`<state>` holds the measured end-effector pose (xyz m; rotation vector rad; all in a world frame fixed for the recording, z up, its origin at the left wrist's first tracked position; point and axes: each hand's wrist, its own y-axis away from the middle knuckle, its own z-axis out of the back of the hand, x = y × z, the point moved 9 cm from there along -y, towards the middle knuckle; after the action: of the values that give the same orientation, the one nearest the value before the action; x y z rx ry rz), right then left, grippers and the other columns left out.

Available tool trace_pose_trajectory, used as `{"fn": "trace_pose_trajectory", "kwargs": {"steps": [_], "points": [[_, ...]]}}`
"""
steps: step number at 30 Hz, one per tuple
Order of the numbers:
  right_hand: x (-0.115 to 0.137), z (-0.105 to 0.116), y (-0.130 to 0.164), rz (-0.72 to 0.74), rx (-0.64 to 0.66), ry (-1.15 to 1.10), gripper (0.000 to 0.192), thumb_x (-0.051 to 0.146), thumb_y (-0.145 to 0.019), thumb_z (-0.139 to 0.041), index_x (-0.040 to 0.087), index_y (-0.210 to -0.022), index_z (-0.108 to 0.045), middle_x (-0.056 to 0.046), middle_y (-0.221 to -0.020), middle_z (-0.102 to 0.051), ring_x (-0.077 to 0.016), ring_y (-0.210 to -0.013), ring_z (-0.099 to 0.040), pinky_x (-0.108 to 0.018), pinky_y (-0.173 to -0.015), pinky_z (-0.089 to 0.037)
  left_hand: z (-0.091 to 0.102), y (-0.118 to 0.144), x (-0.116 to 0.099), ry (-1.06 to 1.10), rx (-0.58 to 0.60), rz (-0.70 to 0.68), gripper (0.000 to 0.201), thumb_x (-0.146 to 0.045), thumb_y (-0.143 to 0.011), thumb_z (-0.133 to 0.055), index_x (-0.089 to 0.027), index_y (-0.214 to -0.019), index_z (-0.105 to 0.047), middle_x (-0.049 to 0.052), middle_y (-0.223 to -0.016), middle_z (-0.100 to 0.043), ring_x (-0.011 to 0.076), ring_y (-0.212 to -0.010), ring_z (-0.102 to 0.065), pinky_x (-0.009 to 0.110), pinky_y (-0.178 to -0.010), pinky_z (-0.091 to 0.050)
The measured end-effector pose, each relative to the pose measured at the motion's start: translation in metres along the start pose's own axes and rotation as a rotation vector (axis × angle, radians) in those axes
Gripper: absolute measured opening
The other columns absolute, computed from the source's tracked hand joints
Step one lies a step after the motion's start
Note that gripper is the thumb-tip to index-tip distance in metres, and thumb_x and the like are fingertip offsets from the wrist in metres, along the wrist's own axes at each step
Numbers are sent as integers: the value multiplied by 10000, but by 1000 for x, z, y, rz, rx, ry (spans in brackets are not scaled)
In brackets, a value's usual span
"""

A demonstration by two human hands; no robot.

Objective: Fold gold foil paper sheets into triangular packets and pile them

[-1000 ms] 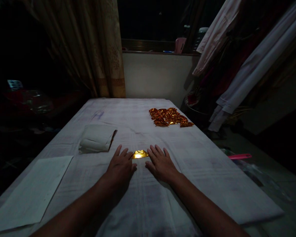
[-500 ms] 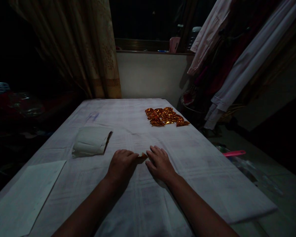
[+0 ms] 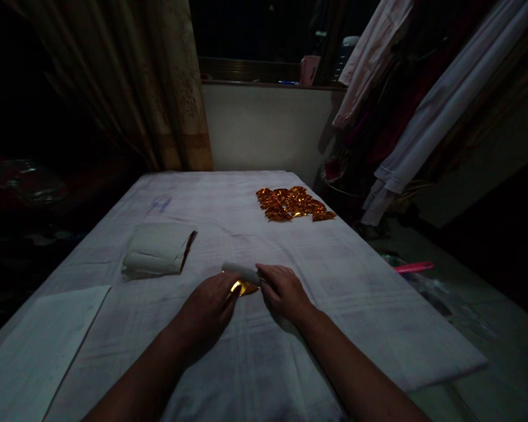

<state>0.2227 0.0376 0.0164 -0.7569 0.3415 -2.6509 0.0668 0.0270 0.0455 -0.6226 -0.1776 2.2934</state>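
Gold foil (image 3: 243, 287) lies on the table (image 3: 290, 246) near its front middle, between the two hands, with its pale reverse side (image 3: 242, 269) lifted and curled over toward the far edge. Left hand (image 3: 209, 308): knuckles up, fingers curled onto the near-left part of the foil — a pinch on it appears likely, but the exact grip cannot be told in the dim light. Right hand (image 3: 286, 293): fingertips closed on the right end of the curled edge. Both forearms rest low over the cloth.

Folded white cloth (image 3: 156, 257) sits left of the hands, well apart from them. White sheet (image 3: 39, 346) lies at the near-left corner. Pile of folded gold pieces (image 3: 293, 203) — far right of the table, well apart from the hands. Curtain (image 3: 158, 88) hangs behind the table.
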Motion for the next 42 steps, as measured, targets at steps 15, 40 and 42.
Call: {"fn": "trace_pose_trajectory", "kwargs": {"steps": [15, 40, 42], "points": [[12, -2, -12, 82, 80, 134, 219, 249, -981, -557, 263, -1095, -743, -47, -1038, -770, -207, -960, -666, -324, -869, -456, -6, 5, -14, -180, 59, -109, 315, -274, -940, -610, -240, -1250, -653, 129, -1405, -577, 309, -1280, -543, 526, -1093, -453], [30, 5, 7, 327, -33, -150, 64, 259, -943, -658, 232, -971, -709, -60, -1040, -751, -206, -963, -677, -353, -837, -463, -3, 12, -25, -159, -3, -88, 205, -159, -951, -583, -216, -1128, -668, 63, -1084, -717, 233, -964, -656, 427, -865, -518], [25, 6, 5, 293, -31, -168, 73, 245, -946, -645, 237, -951, -717, -56, -1035, -754, -200, -956, -683, -354, -838, -470, -7, 13, -27, -211, 28, -80, 212, -153, -941, -589, -209, -1132, -662, 67, -1092, -716, 244, -981, -654, 437, -874, -511]]}}
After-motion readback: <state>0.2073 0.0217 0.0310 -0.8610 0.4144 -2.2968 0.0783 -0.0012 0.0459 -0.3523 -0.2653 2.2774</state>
